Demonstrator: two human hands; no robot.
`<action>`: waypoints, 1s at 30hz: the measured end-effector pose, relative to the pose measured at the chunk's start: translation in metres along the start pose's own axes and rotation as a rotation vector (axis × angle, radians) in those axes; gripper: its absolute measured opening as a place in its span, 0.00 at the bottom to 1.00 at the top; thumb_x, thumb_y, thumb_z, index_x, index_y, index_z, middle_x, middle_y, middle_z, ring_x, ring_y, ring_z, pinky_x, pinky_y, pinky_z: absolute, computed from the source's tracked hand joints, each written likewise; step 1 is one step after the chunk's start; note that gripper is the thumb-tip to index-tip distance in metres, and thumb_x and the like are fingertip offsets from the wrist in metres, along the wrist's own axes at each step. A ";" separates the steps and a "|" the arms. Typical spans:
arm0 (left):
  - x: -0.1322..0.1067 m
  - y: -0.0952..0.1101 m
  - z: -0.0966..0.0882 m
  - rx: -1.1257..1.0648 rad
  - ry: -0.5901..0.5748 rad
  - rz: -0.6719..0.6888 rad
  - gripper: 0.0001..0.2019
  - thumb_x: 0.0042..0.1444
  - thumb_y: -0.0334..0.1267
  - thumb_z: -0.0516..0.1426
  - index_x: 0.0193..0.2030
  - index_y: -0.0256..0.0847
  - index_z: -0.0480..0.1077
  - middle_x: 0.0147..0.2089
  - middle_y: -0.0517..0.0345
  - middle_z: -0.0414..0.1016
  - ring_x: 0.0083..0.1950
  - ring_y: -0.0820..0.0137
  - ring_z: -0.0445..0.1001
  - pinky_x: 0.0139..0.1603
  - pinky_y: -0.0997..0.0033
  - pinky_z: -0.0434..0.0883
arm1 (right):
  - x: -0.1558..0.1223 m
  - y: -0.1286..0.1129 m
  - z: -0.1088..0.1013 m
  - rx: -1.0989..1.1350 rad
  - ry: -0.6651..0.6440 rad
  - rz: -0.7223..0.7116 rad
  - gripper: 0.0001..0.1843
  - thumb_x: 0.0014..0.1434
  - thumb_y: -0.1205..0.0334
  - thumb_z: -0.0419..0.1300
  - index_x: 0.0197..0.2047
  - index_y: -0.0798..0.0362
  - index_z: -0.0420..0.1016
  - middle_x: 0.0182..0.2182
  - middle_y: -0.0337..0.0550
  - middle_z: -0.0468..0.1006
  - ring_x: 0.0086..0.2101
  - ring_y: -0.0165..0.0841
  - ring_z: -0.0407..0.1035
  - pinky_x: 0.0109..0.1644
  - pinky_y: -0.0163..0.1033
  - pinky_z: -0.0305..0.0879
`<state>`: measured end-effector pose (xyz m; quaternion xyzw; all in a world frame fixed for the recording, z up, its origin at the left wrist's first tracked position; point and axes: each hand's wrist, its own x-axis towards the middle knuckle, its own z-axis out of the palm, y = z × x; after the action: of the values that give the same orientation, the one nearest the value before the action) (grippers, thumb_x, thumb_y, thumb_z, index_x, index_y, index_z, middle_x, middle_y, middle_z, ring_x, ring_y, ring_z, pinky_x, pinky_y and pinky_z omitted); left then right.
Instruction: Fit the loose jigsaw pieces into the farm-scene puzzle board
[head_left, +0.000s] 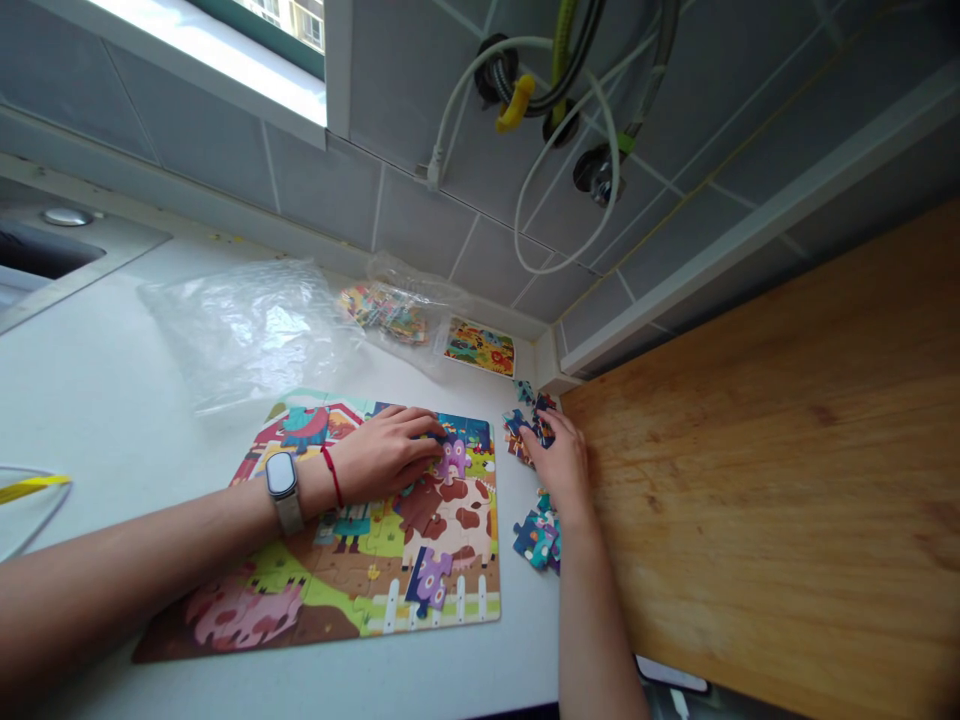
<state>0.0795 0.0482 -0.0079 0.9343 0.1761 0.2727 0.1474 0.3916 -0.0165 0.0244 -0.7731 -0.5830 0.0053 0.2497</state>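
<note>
Head view: left hand (pixel 394 455) palm down on the flat, multicoloured cardboard farm-scene jigsaw (pixel 450 520), which lies on the white countertop (pixel 82 395). Left fingers close together, slightly curled, tips by a purple, pale-spotted jigsaw piece (pixel 453 461); can't tell if they pinch it. Second purple piece with a dark blue edge (pixel 430 580) lies on the jigsaw, across the cow's lower side and the fence. Right hand (pixel 561 455) is off the jigsaw's right edge, on a small heap of dark blue and orange-brown pieces (pixel 519 437). Right thumb and forefinger spread apart, pieces showing between; grip on any one piece can't be told. Teal-and-purple pieces (pixel 538 538) sit just beside the right forearm. Behind: crumpled clear plastic bag (pixel 255 325), smaller clear bag of pieces (pixel 390 315), rectangular animal picture card (pixel 480 347). Brown wooden board (pixel 765 450) to the right.
</note>
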 end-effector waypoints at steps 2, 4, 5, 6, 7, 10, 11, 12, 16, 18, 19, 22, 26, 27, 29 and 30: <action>0.000 0.000 -0.001 0.003 0.000 0.004 0.08 0.70 0.34 0.55 0.48 0.43 0.77 0.56 0.51 0.80 0.59 0.59 0.76 0.60 0.58 0.72 | -0.002 0.001 0.006 -0.023 -0.020 0.018 0.26 0.60 0.51 0.67 0.57 0.57 0.82 0.60 0.60 0.78 0.59 0.54 0.71 0.65 0.58 0.65; 0.000 0.000 -0.001 0.001 -0.002 0.012 0.08 0.70 0.34 0.56 0.47 0.44 0.78 0.57 0.51 0.81 0.60 0.59 0.76 0.60 0.58 0.72 | -0.005 -0.002 0.010 -0.045 -0.035 0.019 0.28 0.59 0.48 0.67 0.57 0.56 0.82 0.62 0.60 0.77 0.61 0.55 0.69 0.66 0.59 0.64; 0.000 0.000 -0.001 -0.001 -0.002 0.017 0.08 0.70 0.35 0.56 0.47 0.44 0.78 0.57 0.52 0.81 0.60 0.59 0.76 0.60 0.58 0.72 | -0.006 -0.004 0.012 -0.051 -0.046 0.008 0.28 0.59 0.47 0.68 0.57 0.55 0.82 0.62 0.60 0.77 0.61 0.55 0.69 0.66 0.59 0.64; 0.000 0.000 -0.001 -0.003 -0.001 0.022 0.09 0.70 0.35 0.56 0.48 0.44 0.78 0.58 0.52 0.81 0.61 0.58 0.76 0.60 0.58 0.72 | -0.006 -0.006 0.013 -0.054 -0.055 -0.006 0.27 0.59 0.46 0.68 0.56 0.55 0.82 0.62 0.59 0.77 0.61 0.55 0.69 0.67 0.59 0.63; 0.000 0.000 -0.001 -0.003 -0.002 0.028 0.09 0.70 0.35 0.56 0.48 0.44 0.79 0.59 0.52 0.81 0.61 0.58 0.76 0.60 0.58 0.72 | -0.006 -0.008 0.014 -0.054 -0.063 -0.022 0.26 0.59 0.47 0.68 0.55 0.54 0.83 0.61 0.59 0.79 0.61 0.54 0.69 0.67 0.58 0.63; 0.001 0.000 0.000 0.018 -0.010 0.048 0.11 0.71 0.36 0.56 0.52 0.45 0.79 0.61 0.53 0.81 0.63 0.56 0.76 0.61 0.57 0.72 | -0.007 -0.011 0.013 -0.052 -0.080 -0.052 0.23 0.60 0.51 0.67 0.54 0.55 0.83 0.56 0.57 0.82 0.59 0.52 0.71 0.66 0.56 0.64; 0.001 0.000 0.000 0.027 -0.014 0.052 0.11 0.71 0.37 0.55 0.53 0.45 0.79 0.61 0.53 0.80 0.63 0.55 0.76 0.61 0.56 0.72 | -0.007 -0.012 0.013 -0.051 -0.085 -0.051 0.23 0.60 0.52 0.67 0.54 0.56 0.83 0.54 0.57 0.83 0.58 0.52 0.71 0.66 0.56 0.65; 0.001 0.000 0.000 0.036 -0.017 0.054 0.12 0.71 0.37 0.55 0.53 0.45 0.79 0.62 0.53 0.80 0.63 0.55 0.76 0.61 0.55 0.73 | -0.007 -0.013 0.012 -0.049 -0.090 -0.047 0.22 0.60 0.53 0.67 0.54 0.56 0.83 0.54 0.57 0.83 0.57 0.53 0.71 0.65 0.56 0.66; 0.001 0.000 0.001 0.049 -0.027 0.053 0.12 0.72 0.37 0.54 0.53 0.45 0.79 0.62 0.54 0.80 0.63 0.55 0.76 0.61 0.55 0.73 | -0.008 -0.015 0.012 -0.041 -0.095 -0.038 0.21 0.60 0.55 0.67 0.53 0.55 0.84 0.52 0.56 0.84 0.55 0.52 0.72 0.63 0.56 0.67; 0.000 0.000 0.001 0.049 -0.032 0.051 0.12 0.72 0.37 0.54 0.53 0.45 0.79 0.63 0.54 0.80 0.64 0.56 0.75 0.62 0.56 0.72 | -0.008 -0.016 0.012 -0.033 -0.073 -0.037 0.19 0.59 0.56 0.67 0.52 0.54 0.85 0.50 0.55 0.85 0.54 0.52 0.73 0.62 0.56 0.68; 0.000 0.000 0.001 0.047 -0.034 0.049 0.12 0.72 0.37 0.55 0.53 0.45 0.79 0.63 0.54 0.80 0.64 0.56 0.75 0.62 0.56 0.72 | -0.007 -0.017 0.011 -0.022 -0.057 -0.038 0.18 0.59 0.56 0.67 0.51 0.53 0.85 0.50 0.55 0.85 0.53 0.51 0.73 0.61 0.55 0.69; 0.000 -0.001 0.002 0.036 -0.035 0.041 0.11 0.71 0.38 0.55 0.54 0.46 0.79 0.63 0.53 0.79 0.65 0.56 0.74 0.63 0.56 0.71 | -0.006 -0.021 0.007 0.051 -0.001 -0.070 0.17 0.59 0.57 0.67 0.51 0.53 0.84 0.50 0.55 0.85 0.52 0.49 0.74 0.61 0.55 0.69; 0.000 -0.001 0.002 0.024 -0.042 0.032 0.11 0.70 0.38 0.56 0.53 0.45 0.78 0.63 0.53 0.79 0.64 0.55 0.75 0.63 0.54 0.72 | -0.008 -0.036 -0.001 0.203 -0.013 -0.219 0.19 0.61 0.57 0.68 0.55 0.50 0.81 0.52 0.52 0.82 0.55 0.47 0.73 0.64 0.53 0.68; 0.000 0.000 0.001 0.018 -0.043 0.028 0.11 0.70 0.37 0.56 0.53 0.46 0.78 0.63 0.52 0.79 0.64 0.55 0.75 0.62 0.54 0.72 | -0.010 -0.040 -0.003 0.238 -0.036 -0.257 0.19 0.62 0.57 0.68 0.56 0.49 0.81 0.53 0.51 0.81 0.55 0.46 0.73 0.64 0.52 0.68; 0.000 0.000 0.001 0.001 -0.035 0.020 0.11 0.70 0.37 0.56 0.53 0.46 0.78 0.63 0.52 0.79 0.64 0.55 0.75 0.62 0.55 0.72 | -0.012 -0.046 -0.004 0.297 -0.083 -0.312 0.19 0.62 0.58 0.69 0.56 0.47 0.79 0.52 0.49 0.80 0.55 0.44 0.74 0.64 0.50 0.69; 0.000 0.001 0.001 -0.007 -0.030 0.017 0.10 0.70 0.37 0.57 0.53 0.46 0.78 0.62 0.52 0.79 0.64 0.56 0.75 0.62 0.55 0.72 | -0.014 -0.048 -0.005 0.318 -0.102 -0.327 0.19 0.61 0.59 0.70 0.55 0.47 0.79 0.51 0.48 0.80 0.54 0.43 0.74 0.63 0.50 0.69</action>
<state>0.0804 0.0475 -0.0085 0.9392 0.1651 0.2606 0.1508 0.3450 -0.0210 0.0436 -0.6180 -0.7042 0.0957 0.3363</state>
